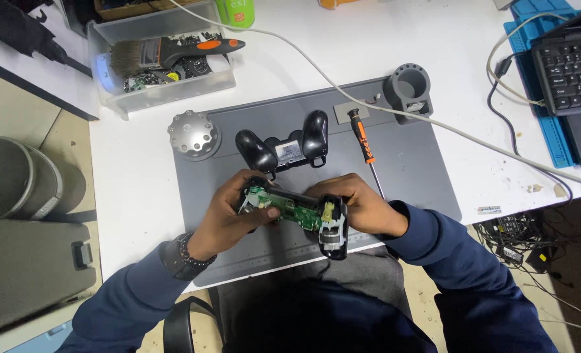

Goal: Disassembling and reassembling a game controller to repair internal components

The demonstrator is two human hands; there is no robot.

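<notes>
- Nearest the camera sat the person's lap and dark blue sleeves [127, 297], both forearms reaching up over the near edge of the desk [140, 176].
- The white desk filled most of the view, with a grey bin [22, 176] and a second grey box on the floor off its left side.
- A grey mat [408, 163] covered the middle of the desk, and both hands worked above its near part.
- A black keyboard [574, 68] lay at the far right on a blue mat, with dark cables trailing off the desk edge beside it.
- A clear tub [166, 85] stood at the far left, holding a brush with an orange and black handle and small dark parts.
- A white cable [369, 104] ran slantwise from the top of the desk across the mat's far corner to the right.
- The open controller [297, 212], its green board showing, lay just above the mat's near part, held between the two hands.
- The left hand [228, 212] was closed on the controller's left end, thumb resting on the board.
- The right hand [359, 206] gripped the controller's right end, fingers wrapped behind it.
- A black shell [284, 147], the loose half of the casing, lay on the mat just beyond the hands.
- A round silver knob [192, 134] sat at the mat's far left corner.
- A grey round holder [408, 88] stood at the mat's far right.
- An orange and black screwdriver [363, 147] lay on the mat just right of the shell.
</notes>
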